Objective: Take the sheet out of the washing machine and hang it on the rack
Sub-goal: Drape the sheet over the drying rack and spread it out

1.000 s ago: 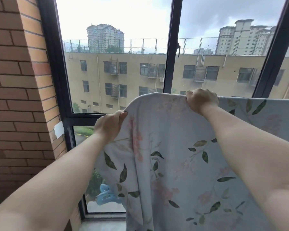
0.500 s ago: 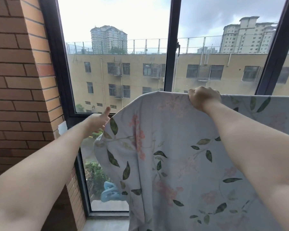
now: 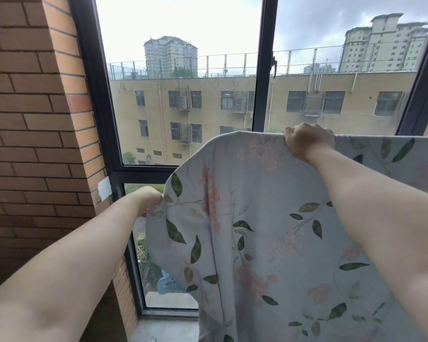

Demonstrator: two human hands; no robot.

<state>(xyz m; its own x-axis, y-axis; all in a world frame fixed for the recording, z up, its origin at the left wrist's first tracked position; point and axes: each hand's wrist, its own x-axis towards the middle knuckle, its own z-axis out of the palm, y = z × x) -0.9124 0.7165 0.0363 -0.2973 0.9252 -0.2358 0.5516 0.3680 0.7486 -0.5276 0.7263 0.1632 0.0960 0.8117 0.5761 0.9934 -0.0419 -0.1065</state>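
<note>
Window (image 3: pixel 260 95) behind sheet (image 3: pixel 269 233) (in right hand (image 3: pixel 309 140))

Pale floral sheet (image 3: pixel 269 243) draped over top line, hanging before window.

Brick wall (image 3: pixel 35 124) at left; dark-framed window (image 3: pixel 260 95); yellow building (image 3: pixel 208 112) beyond; blue object (image 3: pixel 167 285) near sill.

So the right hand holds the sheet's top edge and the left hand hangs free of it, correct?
Not quite. The head view shows that the left hand is not free: it pinches the left edge of the sheet, lower down. The right hand does hold the top edge.
</note>
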